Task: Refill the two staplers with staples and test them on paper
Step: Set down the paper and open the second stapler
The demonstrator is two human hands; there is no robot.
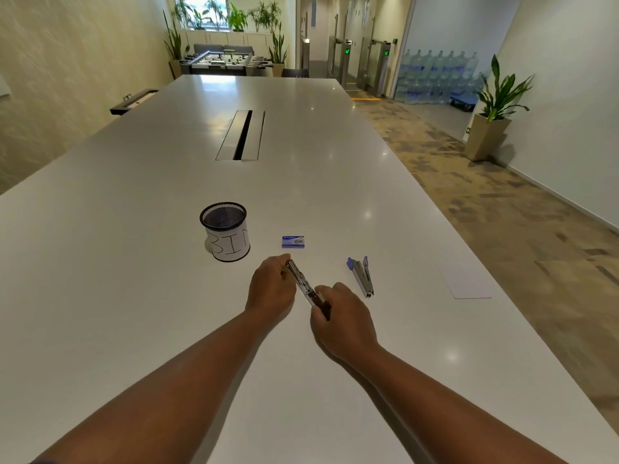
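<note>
Two hands met over the middle of the near half of the white tabletop (134, 296), both gripping one silver stapler (303, 285). The left hand (271, 289) pinched its far end; the right hand (341, 321) was closed around its near, dark end. A second stapler (361, 275), blue-tipped and hinged open, lay just to the right. The small blue staple box (293, 241) sat beyond the hands, beside a mesh cup (226, 231) labelled "BIN". A white paper sheet (465, 279) lay at the right edge.
</note>
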